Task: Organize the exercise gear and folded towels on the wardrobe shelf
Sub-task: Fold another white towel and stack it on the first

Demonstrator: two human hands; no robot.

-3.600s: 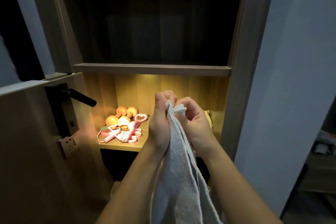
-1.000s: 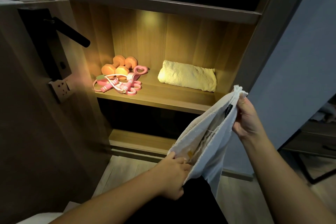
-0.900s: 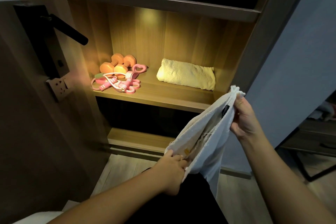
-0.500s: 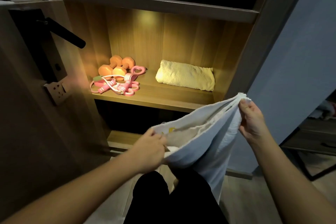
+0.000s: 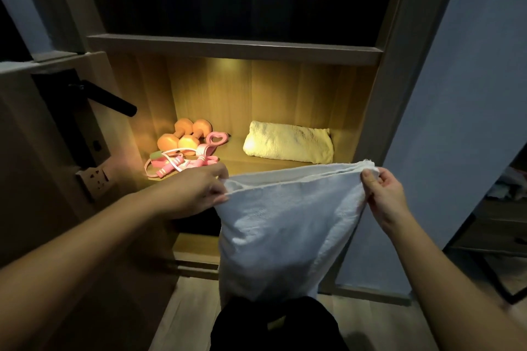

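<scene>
Grip: your left hand (image 5: 196,194) and right hand (image 5: 382,194) each pinch a top corner.
White towel (image 5: 285,236): one, hanging in front of the shelf (image 5: 234,154).
On it: one yellow towel (image 5: 288,142) right end, two orange dumbbells (image 5: 185,137) back-left corner.

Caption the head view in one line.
Left hand and right hand hold a white terry towel before the lit wooden shelf.

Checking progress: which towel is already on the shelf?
The yellow towel, folded on the shelf; the white towel hangs from left hand and right hand.
</scene>
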